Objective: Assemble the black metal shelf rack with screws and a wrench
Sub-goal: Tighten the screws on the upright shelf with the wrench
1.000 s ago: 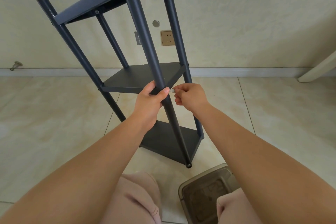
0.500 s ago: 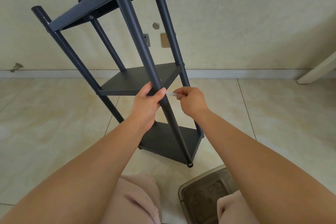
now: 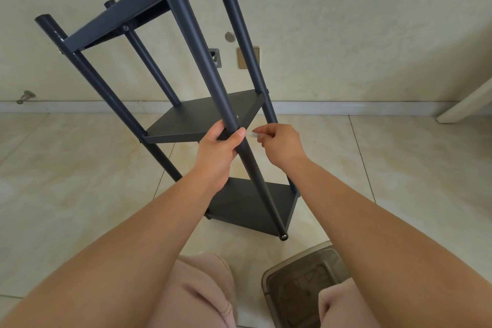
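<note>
arms: bare, no sleeves | legs: pale pink trousers (image 3: 205, 293)

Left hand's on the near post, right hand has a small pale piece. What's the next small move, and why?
Probably bring the small pale piece leftward to the near post; the left hand grips the post at middle-shelf level, and the right hand pinches the piece just beside it.

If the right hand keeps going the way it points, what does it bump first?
Probably the front pole at the left hand's thumb; the right hand pinches a small pale piece aimed there.
</note>
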